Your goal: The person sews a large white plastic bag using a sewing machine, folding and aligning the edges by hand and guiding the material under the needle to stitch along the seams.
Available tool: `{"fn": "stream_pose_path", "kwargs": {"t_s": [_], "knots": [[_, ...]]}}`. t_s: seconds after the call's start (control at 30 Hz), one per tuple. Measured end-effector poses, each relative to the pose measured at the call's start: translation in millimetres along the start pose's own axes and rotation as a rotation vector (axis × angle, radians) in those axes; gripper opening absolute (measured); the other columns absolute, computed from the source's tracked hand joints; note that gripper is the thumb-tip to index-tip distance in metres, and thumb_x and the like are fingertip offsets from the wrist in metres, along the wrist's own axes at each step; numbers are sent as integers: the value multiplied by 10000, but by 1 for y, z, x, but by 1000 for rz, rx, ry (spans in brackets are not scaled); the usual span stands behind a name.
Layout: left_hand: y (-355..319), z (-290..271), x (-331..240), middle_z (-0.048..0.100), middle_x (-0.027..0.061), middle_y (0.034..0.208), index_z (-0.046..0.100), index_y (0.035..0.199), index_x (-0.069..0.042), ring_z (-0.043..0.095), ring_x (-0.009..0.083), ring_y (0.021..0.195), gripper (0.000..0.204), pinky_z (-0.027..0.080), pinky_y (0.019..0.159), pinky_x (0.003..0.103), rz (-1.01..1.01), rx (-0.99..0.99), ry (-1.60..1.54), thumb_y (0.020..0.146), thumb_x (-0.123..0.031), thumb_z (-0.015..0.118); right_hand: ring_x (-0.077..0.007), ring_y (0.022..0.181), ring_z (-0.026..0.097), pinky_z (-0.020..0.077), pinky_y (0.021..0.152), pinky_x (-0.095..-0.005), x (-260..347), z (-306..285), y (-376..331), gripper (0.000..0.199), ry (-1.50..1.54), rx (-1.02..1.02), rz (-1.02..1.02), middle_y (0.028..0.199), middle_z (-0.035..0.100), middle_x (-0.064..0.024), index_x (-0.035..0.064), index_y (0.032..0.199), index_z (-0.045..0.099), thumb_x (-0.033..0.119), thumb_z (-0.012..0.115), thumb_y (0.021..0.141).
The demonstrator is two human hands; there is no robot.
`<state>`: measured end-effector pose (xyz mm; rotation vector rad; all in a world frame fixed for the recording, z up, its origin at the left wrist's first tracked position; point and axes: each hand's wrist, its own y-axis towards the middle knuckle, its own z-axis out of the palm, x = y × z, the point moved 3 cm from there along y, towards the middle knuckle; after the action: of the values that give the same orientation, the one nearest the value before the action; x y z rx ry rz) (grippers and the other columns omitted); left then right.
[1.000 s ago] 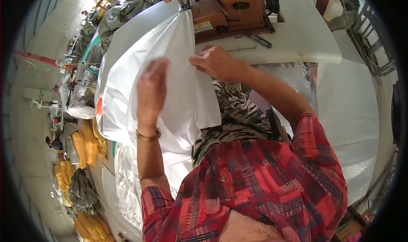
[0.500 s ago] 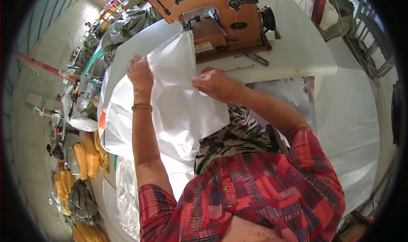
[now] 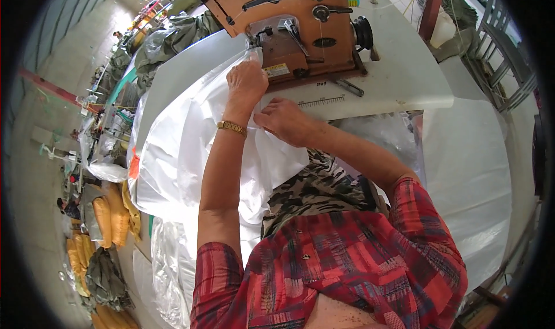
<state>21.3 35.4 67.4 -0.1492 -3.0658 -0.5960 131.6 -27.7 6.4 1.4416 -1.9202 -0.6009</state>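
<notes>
Both hands feeding white plastic sheet (image 3: 191,155) into sewing machine (image 3: 289,28) at 12 o'clock: left hand (image 3: 245,83) pinching edge, right hand (image 3: 283,121) flat; next needs steady alignment

Light: bright, even daylight — strongest at the far left.
Glare: white sheet (image 3: 191,150) nearly washes out.
Shadows: soft, faint beneath the forearms.
Distortion: heavy fisheye — straight edges bend, black rim all round.
Focus: centre sharp, edges smeared.

White table (image 3: 404,80); on it an orange-brown sewing machine (image 3: 300,28); white plastic sheeting (image 3: 191,144).
</notes>
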Motion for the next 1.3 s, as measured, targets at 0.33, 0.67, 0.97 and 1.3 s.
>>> {"fn": "stream_pose_path", "kwargs": {"t_s": [0.33,0.67,0.97,1.3], "knots": [[5,8,18,688,230,971,618,1231,-75,654,385,974,383,492,890,485,-56,-37,-153,863,-135,530,-318,791,638,499,732,-444,-18,-39,-3,147,-279,27,32,812,629,-101,65,900,562,172,647,845],[6,7,15,690,220,995,639,1227,-92,654,382,977,380,492,891,478,-71,-45,-205,872,-136,509,-289,760,693,567,614,-391,-83,-83,17,270,-692,-135,480,818,658,-120,36,961,568,297,627,922],[3,7,15,693,225,931,647,1213,-95,662,390,937,371,501,863,488,-47,-108,-245,864,-114,521,-378,746,688,557,633,-459,-122,-83,21,198,-513,-13,502,807,678,-218,-1,1026,566,157,583,906],[4,13,23,695,217,945,651,1213,-116,661,384,942,370,503,855,487,-55,-117,-266,865,-117,523,-228,523,611,500,543,-362,-81,-77,-5,465,120,-75,713,608,606,-142,-101,1269,516,164,582,893]]}}
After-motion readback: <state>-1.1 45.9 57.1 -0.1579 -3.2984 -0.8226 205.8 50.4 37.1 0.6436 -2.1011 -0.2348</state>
